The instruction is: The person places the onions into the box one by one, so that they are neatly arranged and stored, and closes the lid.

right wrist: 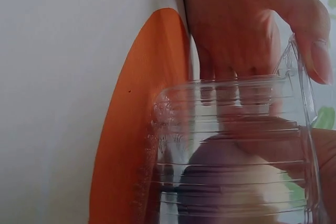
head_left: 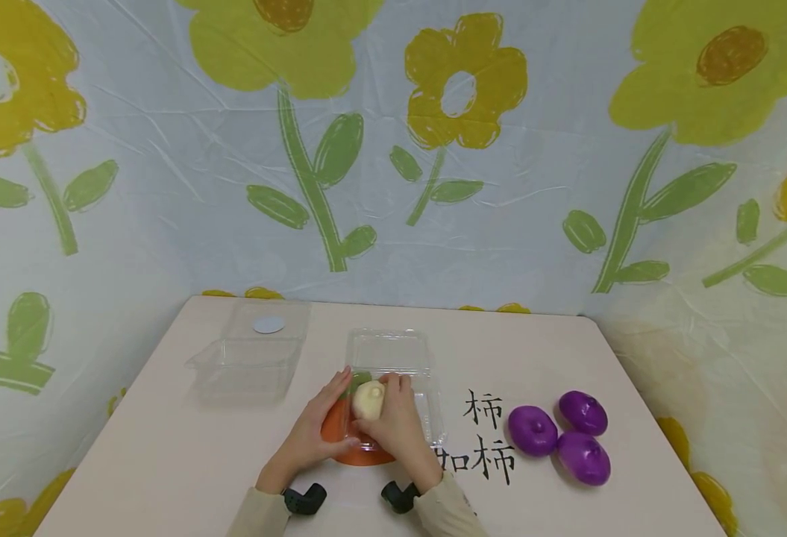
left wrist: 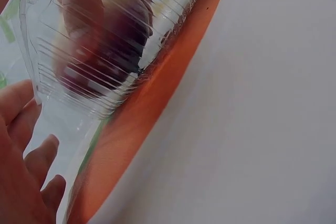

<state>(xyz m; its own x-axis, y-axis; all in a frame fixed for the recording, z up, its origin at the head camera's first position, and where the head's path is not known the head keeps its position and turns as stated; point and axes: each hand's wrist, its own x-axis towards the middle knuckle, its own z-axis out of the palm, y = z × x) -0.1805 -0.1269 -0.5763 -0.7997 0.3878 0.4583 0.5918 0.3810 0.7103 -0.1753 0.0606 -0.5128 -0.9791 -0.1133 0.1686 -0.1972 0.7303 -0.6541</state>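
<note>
Near the front edge of the table (head_left: 165,462), about midway along it, a pale round fruit (head_left: 369,400) sits in the right hand (head_left: 398,425), whose fingers curl round it and hold it over the near end of a clear plastic clamshell box (head_left: 393,373). The box lies open, its lid stretching away toward the back edge, and its ribbed wall shows close in both wrist views, with the fruit dim behind it. Under the box's near end lies an orange disc (head_left: 339,440), flat on the table. The left hand (head_left: 315,432) rests against the left side of the box and the disc, fingers fairly straight, the tips reaching the box rim just beside the fruit; in the left wrist view these fingers (left wrist: 23,145) lie loosely along the plastic.

To the right, black brush characters (head_left: 483,436) are painted on the table, and beyond them, near the right edge, three purple fruits (head_left: 561,436) cluster together, touching. Toward the back left corner stands a second clear box (head_left: 248,358), also open, with a round white sticker (head_left: 268,324) on its lid. A flower-printed sheet (head_left: 433,149) hangs behind the table.
</note>
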